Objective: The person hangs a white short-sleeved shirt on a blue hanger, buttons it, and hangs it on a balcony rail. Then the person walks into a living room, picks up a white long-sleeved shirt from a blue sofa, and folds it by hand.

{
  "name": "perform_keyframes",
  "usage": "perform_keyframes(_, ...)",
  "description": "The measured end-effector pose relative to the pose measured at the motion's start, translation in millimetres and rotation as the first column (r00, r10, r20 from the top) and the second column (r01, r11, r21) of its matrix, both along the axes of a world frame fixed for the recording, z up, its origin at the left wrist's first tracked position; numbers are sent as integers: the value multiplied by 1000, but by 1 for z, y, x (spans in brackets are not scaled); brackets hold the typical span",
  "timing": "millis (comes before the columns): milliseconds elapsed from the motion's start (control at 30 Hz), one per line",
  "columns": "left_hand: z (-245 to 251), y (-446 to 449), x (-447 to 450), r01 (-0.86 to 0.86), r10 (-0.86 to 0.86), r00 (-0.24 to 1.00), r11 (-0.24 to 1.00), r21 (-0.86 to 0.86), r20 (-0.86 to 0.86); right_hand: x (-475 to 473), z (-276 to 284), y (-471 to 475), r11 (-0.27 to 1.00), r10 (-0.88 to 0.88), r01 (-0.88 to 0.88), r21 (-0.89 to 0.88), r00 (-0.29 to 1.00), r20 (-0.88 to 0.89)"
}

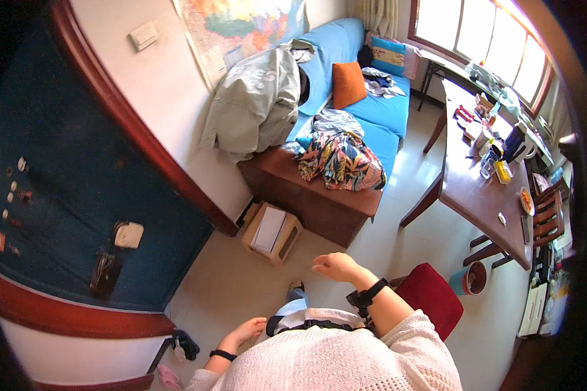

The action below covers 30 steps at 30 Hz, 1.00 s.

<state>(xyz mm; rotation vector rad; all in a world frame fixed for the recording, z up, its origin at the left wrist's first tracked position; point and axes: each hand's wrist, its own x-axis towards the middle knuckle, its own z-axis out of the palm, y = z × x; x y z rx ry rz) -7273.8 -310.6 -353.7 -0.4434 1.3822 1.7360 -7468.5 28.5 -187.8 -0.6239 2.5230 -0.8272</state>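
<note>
My right hand [340, 267] hangs in front of my body above the tiled floor [215, 273], its fingers loosely bent and nothing visible in it. A black band with a dark device [364, 299] is strapped around that wrist. Lower and to the left, my left hand [251, 331] is beside my waist, fingers loosely extended, with no object seen in it; a black wristband [223, 355] sits behind it. Ahead of both hands stands a low wooden stool [293, 234] with a flat white item [269, 229] on top. A red-seated chair [430, 298] is close to my right forearm.
A blue-covered sofa [381, 141] holds a patterned cloth [342, 163], a grey-green jacket [259, 97] and an orange cushion [349, 85]. On the right, a dining table [484, 205] bears several items, with a waste bin [475, 277] below. A dark blue door [68, 171] stands left.
</note>
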Motion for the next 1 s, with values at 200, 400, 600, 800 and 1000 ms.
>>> perform_keyframes(200, 37, 10, -202, 395, -416, 909, 870, -296, -12, -79, -24, 69, 838, -492, 540, -84, 812, 312)
perform_keyframes(400, 78, 72, -344, 480, -647, 737, 705, -522, -194, -133, -77, 140, 562, -725, 820, -110, 552, 412)
perform_keyframes(600, 106, 168, -406, 343, -485, 815, 845, -411, -318, -242, -110, 198, 446, -885, 895, -29, 445, 140)
perform_keyframes(800, 138, 238, -427, 328, -459, 838, 855, -401, -294, -319, -150, 216, 417, -909, 880, 227, 406, 94)
perform_keyframes(1000, 139, 284, -451, 366, -481, 843, 841, -399, -241, -322, -148, 234, 740, -514, 666, -92, 649, 561)
